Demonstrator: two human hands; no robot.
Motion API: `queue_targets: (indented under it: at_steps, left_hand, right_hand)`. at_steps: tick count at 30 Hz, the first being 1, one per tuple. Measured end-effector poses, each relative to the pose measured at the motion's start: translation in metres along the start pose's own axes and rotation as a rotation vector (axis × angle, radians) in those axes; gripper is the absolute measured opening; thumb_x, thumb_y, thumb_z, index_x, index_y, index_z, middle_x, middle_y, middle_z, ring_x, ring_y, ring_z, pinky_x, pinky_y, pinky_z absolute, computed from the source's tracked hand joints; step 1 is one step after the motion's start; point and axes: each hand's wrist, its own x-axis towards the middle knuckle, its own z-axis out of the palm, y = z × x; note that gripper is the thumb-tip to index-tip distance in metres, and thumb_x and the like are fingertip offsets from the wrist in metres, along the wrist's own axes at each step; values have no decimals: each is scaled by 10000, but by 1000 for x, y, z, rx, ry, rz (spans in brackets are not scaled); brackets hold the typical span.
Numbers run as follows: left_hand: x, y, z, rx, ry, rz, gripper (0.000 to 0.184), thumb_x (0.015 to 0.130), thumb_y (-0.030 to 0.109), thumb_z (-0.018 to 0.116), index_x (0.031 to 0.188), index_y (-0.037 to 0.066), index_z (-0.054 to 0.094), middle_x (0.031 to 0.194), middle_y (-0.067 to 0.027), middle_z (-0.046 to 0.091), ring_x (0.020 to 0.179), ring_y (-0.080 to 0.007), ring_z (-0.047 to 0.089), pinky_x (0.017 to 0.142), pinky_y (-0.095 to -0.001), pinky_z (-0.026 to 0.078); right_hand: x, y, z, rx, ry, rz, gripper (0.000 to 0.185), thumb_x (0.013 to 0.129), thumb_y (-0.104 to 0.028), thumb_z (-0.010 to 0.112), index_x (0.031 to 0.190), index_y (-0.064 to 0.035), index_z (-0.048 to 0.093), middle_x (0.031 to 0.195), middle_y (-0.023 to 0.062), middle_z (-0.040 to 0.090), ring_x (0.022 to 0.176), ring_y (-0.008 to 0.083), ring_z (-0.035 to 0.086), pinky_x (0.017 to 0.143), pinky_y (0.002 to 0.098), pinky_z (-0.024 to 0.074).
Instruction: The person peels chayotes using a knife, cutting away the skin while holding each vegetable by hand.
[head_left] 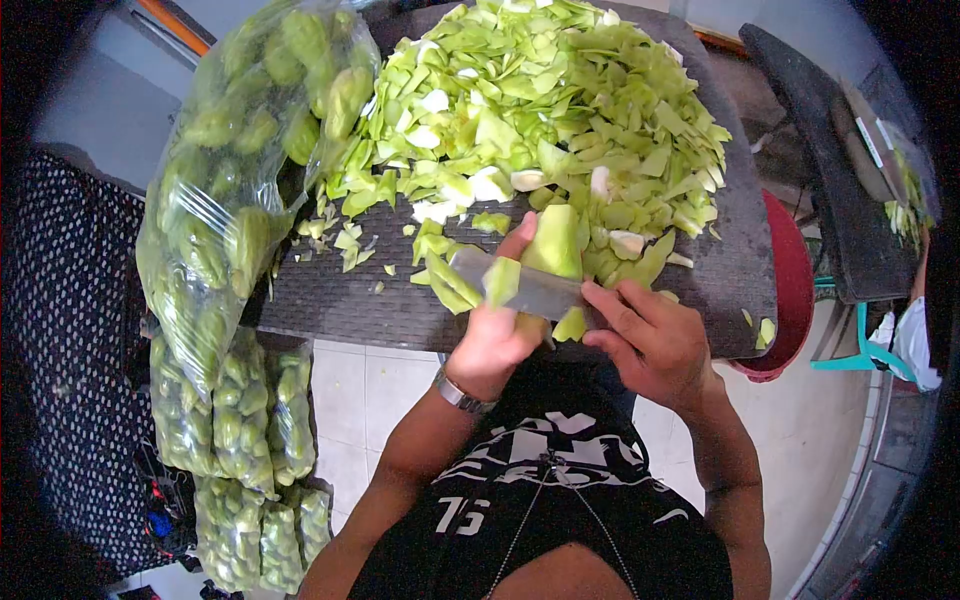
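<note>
My left hand (498, 338) is closed around a partly peeled, pale green chayote (556, 240), its thumb up along one side. My right hand (655, 335) grips a knife (545, 293) with a broad, flat blade. The blade lies across the near side of the chayote, between my two hands. Bits of green peel cling to the metal, and one covers part of it. The knife's handle is hidden in my right fingers. Just beyond my hands a large heap of peelings (540, 90) is spread over the dark woven tabletop (350, 290).
A clear plastic bag of chayotes (215, 190) leans at the table's left edge. Several more filled bags (240, 420) stand on the tiled floor below. A red tub (790, 280) sits under the right edge. Farther right are another dark table (815, 160) and part of a person (912, 335).
</note>
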Motion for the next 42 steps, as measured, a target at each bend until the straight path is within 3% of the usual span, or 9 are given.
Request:
queue_targets:
  at_steps: [4, 11, 16, 22, 26, 29, 35, 39, 42]
  left_hand:
    - [-16, -10, 20, 285, 8, 303, 478, 1005, 462, 594, 1304, 90, 623, 1098, -145, 716, 997, -282, 698, 864, -427, 586]
    - [-23, 12, 8, 184, -36, -9, 471, 1031, 458, 551, 1305, 77, 590, 1076, -108, 708, 962, -265, 706, 624, -368, 603]
    - [-21, 12, 23, 150, 203, 17, 518, 1020, 511, 529, 1269, 64, 604, 964, -134, 706, 815, -274, 696, 557, -372, 574]
    - [-27, 19, 15, 342, -165, -10, 518, 893, 295, 757, 1304, 39, 573, 1057, -106, 678, 843, -238, 702, 701, -402, 620]
    - [-36, 19, 40, 872, -382, -92, 1079, 708, 219, 879, 1613, 103, 302, 1117, -64, 671, 966, -183, 649, 904, -321, 536]
    - [-30, 13, 46, 1075, -494, -149, 1125, 700, 188, 901, 1630, 122, 272, 1165, -50, 669, 1025, -138, 604, 996, -281, 449]
    - [-21, 13, 28, 1104, -494, -166, 1156, 703, 141, 899, 1643, 129, 226, 1369, -60, 597, 1111, -136, 574, 1030, -293, 441]
    - [-21, 29, 8, 1057, -374, 87, 1155, 719, 70, 889, 1636, 69, 186, 1695, -104, 214, 1391, -173, 438, 1156, -319, 360]
    - [-24, 52, -2, 1047, -162, 214, 1133, 738, 42, 873, 1639, 95, 189, 1594, -155, 399, 1236, -195, 586, 1030, -323, 499]
  right_hand:
    - [2, 1, -3, -10, 34, -64, 565, 777, -216, 826, 1305, -93, 668, 1078, 120, 675, 817, 311, 689, 688, 398, 563]
    - [5, 37, -9, 7, 214, -5, 434, 874, -117, 749, 1296, -62, 665, 947, 155, 698, 725, 299, 683, 652, 371, 558]
    - [3, 69, -19, 194, 123, 586, 344, 964, -182, 690, 1261, -11, 666, 906, 219, 720, 794, 375, 708, 710, 415, 581]
    - [1, 65, -10, -173, 238, 308, 476, 894, -162, 760, 1308, 24, 620, 943, 254, 707, 856, 425, 715, 733, 436, 582]
    - [4, 45, -11, -115, 215, 262, 666, 804, -152, 835, 1392, 4, 563, 997, 242, 705, 881, 404, 721, 743, 438, 583]
    - [10, 30, -11, -50, 210, 308, 762, 745, -107, 874, 1426, -14, 547, 1038, 235, 714, 912, 366, 730, 759, 415, 573]
    - [10, 22, -26, 106, 160, 371, 878, 689, -67, 898, 1482, -72, 521, 960, 181, 726, 794, 260, 718, 708, 337, 559]
    - [5, 21, -28, 86, 158, 353, 930, 670, -65, 908, 1506, -86, 500, 922, 157, 729, 744, 201, 680, 700, 320, 549]
    - [1, 20, -28, 75, 205, 329, 906, 681, -80, 909, 1497, -87, 514, 908, 155, 724, 705, 174, 624, 704, 312, 538]
